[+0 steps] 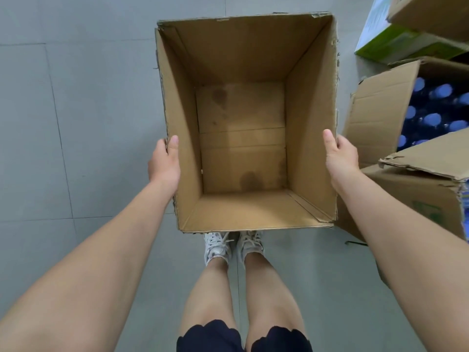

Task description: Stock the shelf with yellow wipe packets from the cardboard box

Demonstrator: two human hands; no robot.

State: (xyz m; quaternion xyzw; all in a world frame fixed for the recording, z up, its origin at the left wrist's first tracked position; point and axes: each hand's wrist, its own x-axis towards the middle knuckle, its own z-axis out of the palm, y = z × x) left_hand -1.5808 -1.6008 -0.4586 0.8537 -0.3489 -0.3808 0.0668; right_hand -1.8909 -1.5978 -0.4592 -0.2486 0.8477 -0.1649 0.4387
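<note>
Forearms (101,250) end in left hand (163,162) and right hand (341,158), fingers (174,143) gripping walls of the empty brown cardboard box (241,54) — flimsy sides might buckle, slip.

Floor (63,110): grey tiles, thin dark joints, matte.

Open carton (378,110), right side: brown, one flap standing up toward the viewer, edges creased. Contents: bottles (436,118), dark, blue caps, packed close, seen from above.

Green-and-white box (396,44), top right: printed, lying behind the open carton, partly covered by a plain brown carton (431,13) at the frame corner.

Torn carton (411,199), lower right: brown, ragged top flap, faint green print (426,212) on its side, standing just in front of the open carton.
</note>
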